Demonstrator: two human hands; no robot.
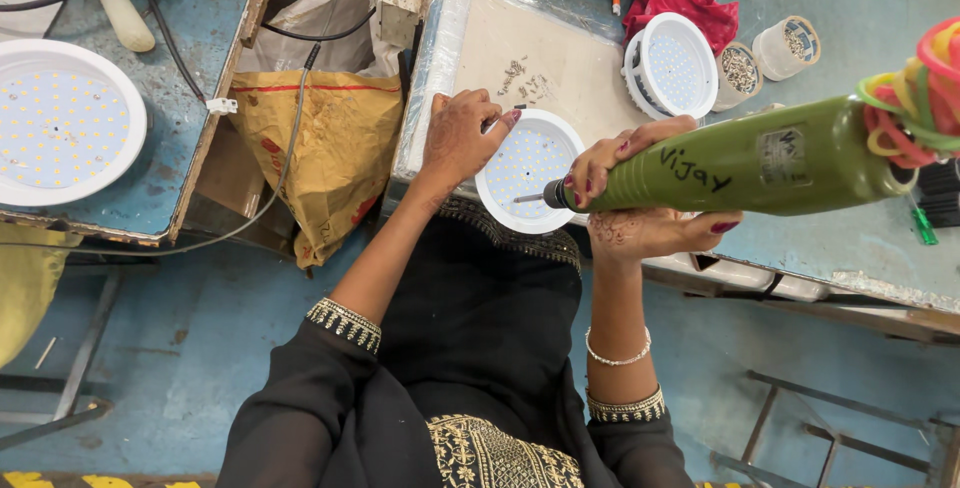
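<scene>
My left hand [458, 136] rests on the rim of a round white lamp panel [528, 170] dotted with small yellow diodes, steadying it at the near edge of a pale work mat [540, 48]. My right hand [640, 218] grips a green electric screwdriver [740, 168] with handwriting on its body. Its thin metal bit [530, 198] points left onto the panel's face. Coloured coiled cable [915, 88] trails from the tool's back end.
A second lamp panel [672, 66] leans by a red cloth [678, 0]. Two small tubs of screws [762, 58] stand beside it. Loose screws [525, 78] lie on the mat. A larger lamp panel [62, 120] sits on the left bench, a yellow sack [325, 153] between benches.
</scene>
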